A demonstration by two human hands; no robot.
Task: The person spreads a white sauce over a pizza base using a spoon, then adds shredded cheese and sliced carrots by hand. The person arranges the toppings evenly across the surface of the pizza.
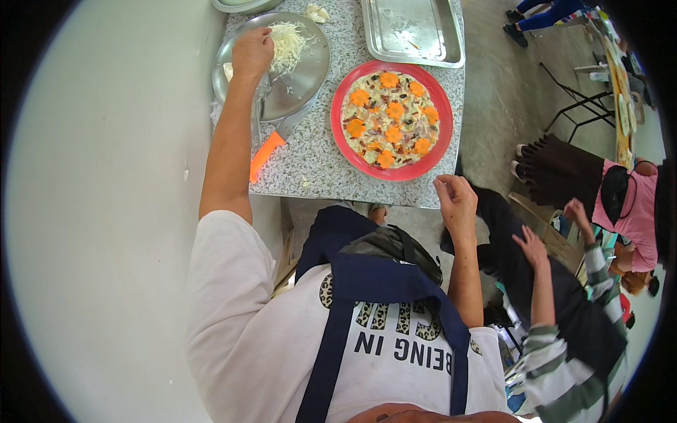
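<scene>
On the speckled table (310, 166), the left hand (252, 53) is closing its grip on a pinch of shredded cheese (289, 44) in the round metal tray (307, 81); light, loose strands, probably best pinched from above. The right hand (457, 199) is hovering half-open and empty beside the red plate (443, 120).

So on the desk (317, 169): one red plate (338, 134) with ten orange carrot flowers (395, 111) on top, one round metal plate (310, 77) with one pile of shredded cheese (288, 44), one rectangular metal tray (412, 32), and one knife with an orange handle (266, 156).
</scene>
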